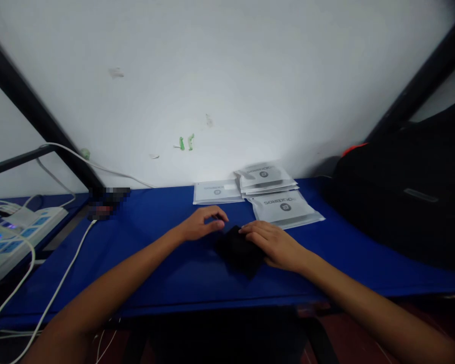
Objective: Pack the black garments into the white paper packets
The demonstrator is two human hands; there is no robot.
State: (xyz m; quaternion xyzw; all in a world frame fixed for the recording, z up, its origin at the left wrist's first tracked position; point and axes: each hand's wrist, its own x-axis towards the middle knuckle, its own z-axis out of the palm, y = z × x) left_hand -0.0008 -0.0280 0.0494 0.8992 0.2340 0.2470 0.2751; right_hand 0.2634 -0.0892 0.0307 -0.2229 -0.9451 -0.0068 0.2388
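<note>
A crumpled black cloth (239, 255) lies on the blue tabletop (167, 283), its exact kind too dark to make out. My right hand (275, 245) is closed over the cloth's right side, its fingers bent onto the fabric. Just to the left, my left hand (202, 223) hovers with loosely curved fingers, a gap between thumb and fingertips and nothing in it. Behind my hands lie several flat frosted zip pouches with printed logos: a pouch on the left (216, 192), a small stack (267, 174), and a nearer pouch (286, 208).
A large black bag (405, 187) takes up the right end of the table. At the left are a white power strip (23, 237), white cables (66, 283) and a small pixelated dark object (108, 202). A white wall (227, 91) and black metal bars (34, 106) stand behind.
</note>
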